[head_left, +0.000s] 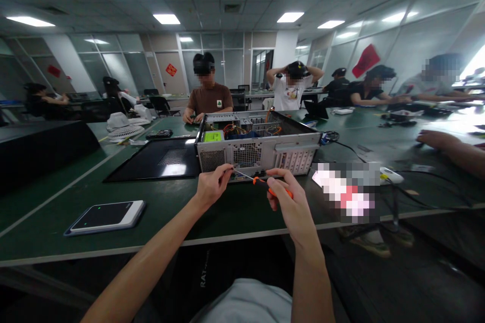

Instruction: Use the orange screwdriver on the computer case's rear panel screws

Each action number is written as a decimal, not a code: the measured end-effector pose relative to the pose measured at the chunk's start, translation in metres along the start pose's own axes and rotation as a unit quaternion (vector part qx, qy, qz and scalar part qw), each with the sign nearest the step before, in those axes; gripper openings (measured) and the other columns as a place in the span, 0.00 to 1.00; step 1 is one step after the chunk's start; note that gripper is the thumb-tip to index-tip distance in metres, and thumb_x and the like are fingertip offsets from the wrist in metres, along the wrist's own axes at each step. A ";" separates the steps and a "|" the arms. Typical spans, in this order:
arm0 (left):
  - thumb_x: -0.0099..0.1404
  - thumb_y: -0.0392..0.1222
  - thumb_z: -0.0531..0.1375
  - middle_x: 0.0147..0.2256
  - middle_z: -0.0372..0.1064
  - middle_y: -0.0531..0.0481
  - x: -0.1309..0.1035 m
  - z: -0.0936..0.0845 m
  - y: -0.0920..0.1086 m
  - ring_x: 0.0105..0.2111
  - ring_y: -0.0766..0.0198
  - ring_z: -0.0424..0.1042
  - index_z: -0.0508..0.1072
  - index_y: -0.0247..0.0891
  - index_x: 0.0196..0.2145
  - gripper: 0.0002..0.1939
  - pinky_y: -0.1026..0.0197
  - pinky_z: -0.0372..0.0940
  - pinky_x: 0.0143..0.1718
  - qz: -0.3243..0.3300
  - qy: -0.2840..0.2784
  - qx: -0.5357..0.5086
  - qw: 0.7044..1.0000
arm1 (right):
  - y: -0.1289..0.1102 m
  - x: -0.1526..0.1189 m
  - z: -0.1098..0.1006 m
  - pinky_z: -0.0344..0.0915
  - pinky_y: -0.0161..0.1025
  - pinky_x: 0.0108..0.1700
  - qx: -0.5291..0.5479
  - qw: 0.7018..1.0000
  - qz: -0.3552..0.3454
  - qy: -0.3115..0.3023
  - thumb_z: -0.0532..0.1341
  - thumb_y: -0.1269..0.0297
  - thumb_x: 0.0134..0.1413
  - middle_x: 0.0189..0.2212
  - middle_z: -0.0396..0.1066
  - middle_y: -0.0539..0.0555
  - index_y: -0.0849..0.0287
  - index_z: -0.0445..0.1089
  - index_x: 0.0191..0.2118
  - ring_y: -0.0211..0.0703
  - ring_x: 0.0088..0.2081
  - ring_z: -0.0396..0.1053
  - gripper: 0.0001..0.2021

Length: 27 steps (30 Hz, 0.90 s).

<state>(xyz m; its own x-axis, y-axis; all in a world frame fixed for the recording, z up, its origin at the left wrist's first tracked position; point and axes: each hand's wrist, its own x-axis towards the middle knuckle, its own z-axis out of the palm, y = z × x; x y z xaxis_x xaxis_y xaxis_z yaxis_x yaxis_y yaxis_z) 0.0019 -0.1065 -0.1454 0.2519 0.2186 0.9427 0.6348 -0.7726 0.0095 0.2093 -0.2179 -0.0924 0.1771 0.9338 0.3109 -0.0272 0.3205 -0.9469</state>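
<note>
Top point(246, 303) — pale grey-blue (softly creased)

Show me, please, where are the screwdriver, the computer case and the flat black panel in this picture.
Screwdriver point(261, 184): head view, on the handle near the shaft.
Computer case point(268, 153): head view, on its metal back.
Black panel point(137, 162): head view, on its flat top surface.

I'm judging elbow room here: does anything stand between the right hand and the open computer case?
Yes. The left hand, fingertips pinched together, is at the tip of the screwdriver in the right hand, just in front of the computer case. Nothing else visible stands between.
</note>
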 end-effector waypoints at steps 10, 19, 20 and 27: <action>0.78 0.46 0.54 0.19 0.69 0.58 0.001 0.001 -0.002 0.15 0.74 0.65 0.76 0.34 0.45 0.15 0.71 0.54 0.18 -0.041 0.010 -0.012 0.999 | 0.004 -0.001 0.009 0.66 0.31 0.25 0.018 0.998 -0.047 0.027 0.69 0.55 0.53 0.25 0.68 0.45 0.57 0.68 0.33 0.34 0.24 0.67 0.13; 0.77 0.47 0.55 0.19 0.69 0.57 0.001 0.000 -0.004 0.15 0.74 0.64 0.77 0.34 0.46 0.15 0.71 0.55 0.19 -0.059 0.025 -0.012 0.998 | 0.008 -0.001 0.014 0.66 0.30 0.26 0.013 0.998 -0.054 0.036 0.67 0.55 0.57 0.27 0.68 0.46 0.57 0.68 0.35 0.33 0.25 0.67 0.12; 0.77 0.46 0.55 0.19 0.70 0.57 0.002 0.000 -0.004 0.15 0.74 0.65 0.77 0.34 0.45 0.15 0.71 0.55 0.19 -0.054 0.026 -0.012 0.998 | 0.008 -0.001 0.014 0.66 0.30 0.26 0.012 0.998 -0.055 0.035 0.67 0.55 0.56 0.27 0.68 0.46 0.57 0.68 0.34 0.33 0.25 0.67 0.12; 0.77 0.42 0.55 0.22 0.74 0.55 0.001 -0.001 -0.003 0.16 0.75 0.67 0.78 0.33 0.46 0.13 0.71 0.55 0.19 -0.031 0.019 0.010 0.999 | 0.002 0.000 0.011 0.65 0.29 0.25 0.013 0.998 -0.050 0.031 0.66 0.54 0.55 0.26 0.68 0.45 0.56 0.67 0.33 0.32 0.23 0.66 0.12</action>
<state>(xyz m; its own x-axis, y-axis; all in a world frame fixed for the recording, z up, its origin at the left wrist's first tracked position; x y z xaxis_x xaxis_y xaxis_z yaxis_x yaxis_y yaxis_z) -0.0002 -0.1042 -0.1438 0.1852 0.2424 0.9523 0.6626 -0.7464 0.0611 0.1985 -0.2150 -0.0935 0.2418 0.8853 0.3972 -0.0326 0.4166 -0.9085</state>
